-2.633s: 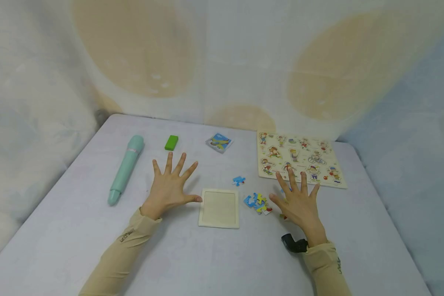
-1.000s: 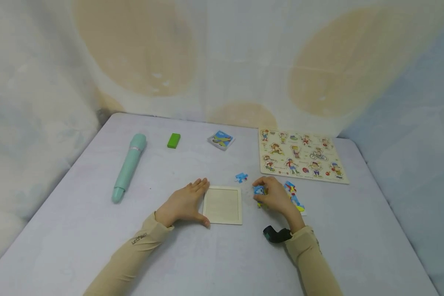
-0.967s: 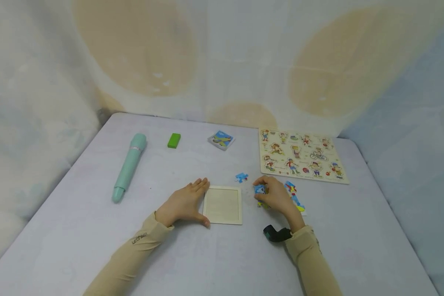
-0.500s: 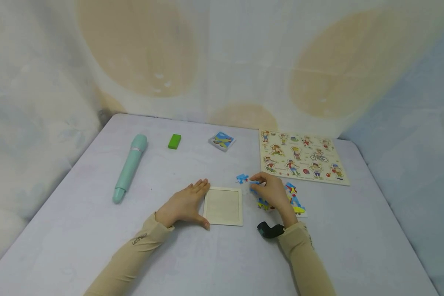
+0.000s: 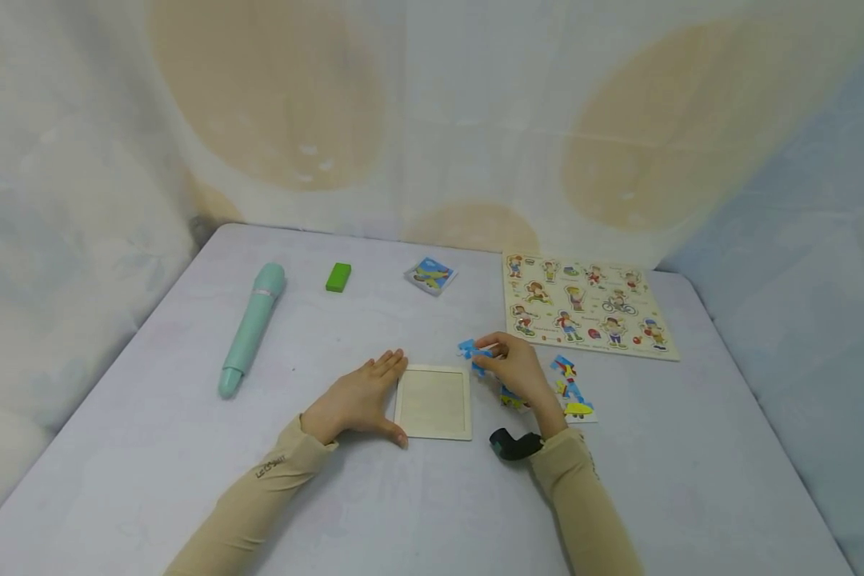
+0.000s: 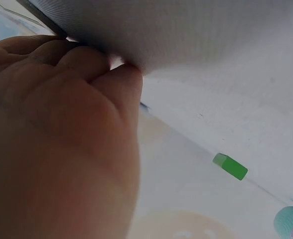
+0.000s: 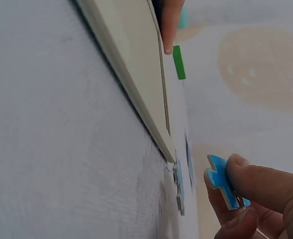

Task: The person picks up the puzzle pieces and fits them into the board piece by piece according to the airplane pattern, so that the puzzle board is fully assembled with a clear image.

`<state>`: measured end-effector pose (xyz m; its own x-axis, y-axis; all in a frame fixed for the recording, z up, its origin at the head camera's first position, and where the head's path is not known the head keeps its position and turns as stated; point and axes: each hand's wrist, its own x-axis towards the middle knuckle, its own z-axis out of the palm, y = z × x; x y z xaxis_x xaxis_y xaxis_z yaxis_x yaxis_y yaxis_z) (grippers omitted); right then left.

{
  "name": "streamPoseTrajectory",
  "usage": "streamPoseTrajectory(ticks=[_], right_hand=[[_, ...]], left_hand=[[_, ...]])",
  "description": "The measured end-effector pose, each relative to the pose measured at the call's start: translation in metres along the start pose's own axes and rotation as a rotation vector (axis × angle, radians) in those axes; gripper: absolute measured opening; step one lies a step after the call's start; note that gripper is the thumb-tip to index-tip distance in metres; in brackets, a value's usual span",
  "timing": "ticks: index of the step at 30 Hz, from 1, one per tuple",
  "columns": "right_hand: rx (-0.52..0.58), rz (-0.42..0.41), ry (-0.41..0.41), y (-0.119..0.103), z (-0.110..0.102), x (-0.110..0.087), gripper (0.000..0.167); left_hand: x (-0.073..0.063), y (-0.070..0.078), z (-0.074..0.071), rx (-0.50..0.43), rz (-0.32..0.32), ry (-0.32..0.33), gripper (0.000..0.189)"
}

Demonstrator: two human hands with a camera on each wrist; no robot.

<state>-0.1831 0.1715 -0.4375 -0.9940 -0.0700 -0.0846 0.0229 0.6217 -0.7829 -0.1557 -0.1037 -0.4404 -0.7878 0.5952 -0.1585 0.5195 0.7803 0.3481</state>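
My left hand (image 5: 356, 402) lies beside a square wooden puzzle tray (image 5: 434, 404), fingers stretched along its left edge and thumb at the near left corner. Bare wood shows inside the tray's raised rim. Just past its far right corner, my right hand (image 5: 522, 374) pinches a blue jigsaw piece (image 7: 220, 180) between thumb and fingers, lifted off the table. Another blue piece (image 5: 466, 346) lies on the table close by. Several coloured pieces (image 5: 511, 398) lie under the right hand, partly hidden by it. More blue, red and yellow pieces (image 5: 574, 400) lie right of the wrist.
A wooden board with cartoon figures (image 5: 583, 304) lies at the back right. Along the back are a picture card with a yellow plane (image 5: 430, 275) and a green block (image 5: 338, 277). A long mint-green rod with a rounded head (image 5: 252, 332) lies at the left.
Both hands were spread above the table at first. The left hand has come down against the tray. The right hand has taken a blue piece from the pile and moved it up and left.
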Motion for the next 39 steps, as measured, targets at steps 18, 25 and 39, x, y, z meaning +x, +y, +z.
streamPoseTrajectory(ticks=[18,25,39], right_hand=[[0.278,0.049,-0.093,-0.01,0.01,0.0,0.025],[0.396,0.083,-0.137,-0.013,0.024,0.002,0.025],[0.315,0.08,-0.159,-0.032,0.052,0.0,0.026]], left_hand=[[0.001,-0.001,0.002,-0.004,0.021,0.001,0.131],[0.0,-0.001,0.003,0.004,0.031,0.016,0.131],[0.0,-0.002,0.002,-0.003,0.028,0.011,0.13]])
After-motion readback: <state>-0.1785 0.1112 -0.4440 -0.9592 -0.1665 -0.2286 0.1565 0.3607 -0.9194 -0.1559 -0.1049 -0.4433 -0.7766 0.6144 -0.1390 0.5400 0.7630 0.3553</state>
